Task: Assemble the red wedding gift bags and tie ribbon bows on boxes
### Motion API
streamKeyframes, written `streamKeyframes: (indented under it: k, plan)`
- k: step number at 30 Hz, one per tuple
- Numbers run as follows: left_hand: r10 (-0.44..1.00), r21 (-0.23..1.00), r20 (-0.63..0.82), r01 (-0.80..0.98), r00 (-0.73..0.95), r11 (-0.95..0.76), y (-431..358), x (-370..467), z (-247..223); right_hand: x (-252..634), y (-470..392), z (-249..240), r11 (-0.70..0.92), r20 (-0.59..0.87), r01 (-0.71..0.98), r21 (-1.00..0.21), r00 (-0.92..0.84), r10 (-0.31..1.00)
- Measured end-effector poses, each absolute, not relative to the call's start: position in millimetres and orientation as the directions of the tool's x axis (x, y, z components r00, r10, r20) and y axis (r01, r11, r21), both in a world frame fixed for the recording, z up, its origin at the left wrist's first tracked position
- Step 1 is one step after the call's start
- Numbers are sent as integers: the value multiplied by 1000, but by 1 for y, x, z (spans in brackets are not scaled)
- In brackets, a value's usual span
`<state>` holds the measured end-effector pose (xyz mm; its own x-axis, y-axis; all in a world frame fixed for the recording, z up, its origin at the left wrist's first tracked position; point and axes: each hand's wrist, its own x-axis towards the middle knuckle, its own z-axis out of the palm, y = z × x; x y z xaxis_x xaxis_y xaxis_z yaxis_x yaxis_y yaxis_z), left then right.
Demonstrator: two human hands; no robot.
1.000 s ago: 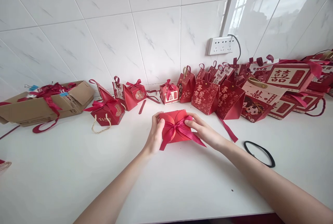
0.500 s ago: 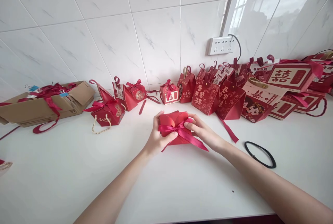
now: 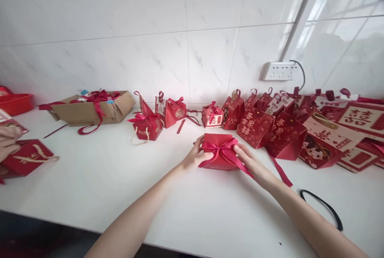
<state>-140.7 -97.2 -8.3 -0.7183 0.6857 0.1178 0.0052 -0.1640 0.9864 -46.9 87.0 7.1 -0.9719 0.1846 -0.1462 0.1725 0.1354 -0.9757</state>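
A red gift box [image 3: 220, 163] with a crimson ribbon bow [image 3: 221, 149] on its front sits on the white table [image 3: 180, 198]. My left hand [image 3: 195, 157] grips its left side, thumb beside the bow. On the right side my right hand [image 3: 246, 161] holds the box, with fingertips near the bow's right loop. Behind it stands a small red and white box [image 3: 212, 117] with a bow. Left of that are a red box with a rope handle [image 3: 147, 127] and a few red boxes.
Many red boxes [image 3: 286, 136] stand at the right. A black band [image 3: 325, 206] lies near my right forearm. At the left are a cardboard box [image 3: 90, 115], a red basket [image 3: 16, 104], and another person's hand [image 3: 8, 144] at a red box [image 3: 25, 158].
The view has turned left, bringing another person's hand and the red basket into sight. My thumb and fingers have shifted off the ribbon toward the box's sides; the box faces me more squarely.
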Motion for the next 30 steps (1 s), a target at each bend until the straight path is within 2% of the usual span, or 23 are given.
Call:
streamKeyframes:
  k: [4, 8, 12, 16, 19, 23, 27, 30]
  plan:
    - [541, 970, -43, -166, -840, -180, -92, -137, -5, -51, 98, -8, 168, -34, 60, -984, -987, 155]
    - [481, 954, -115, -232, -869, -190, -95, -134, 0, -53, 105, -17, 242, 136, -100, -965, -981, 135]
    - [487, 951, -100, -228, -867, -211, -97, -130, 0, -50, 98, -18, 391, 328, -276, -878, -942, 73]
    - [563, 961, -20, -172, -826, -218, -93, -130, -6, -47, 88, -20, 474, 360, -298, -829, -932, 42]
    - [614, 972, 56, -97, -787, -213, -93, -131, -11, -46, 86, -20, 496, 317, -261, -828, -948, 30]
    - [738, 974, 222, 102, -638, -204, -100, -132, -12, -44, 92, -15, 511, 361, -274, -815, -930, 77]
    - [743, 906, 333, 416, -580, -81, -109, -137, -16, -21, 97, 2, 601, 425, -211, -771, -873, 238]
    - [691, 793, 398, 605, -604, 73, -110, -145, -24, 16, 100, 16, 721, 556, -170, -672, -758, 340]
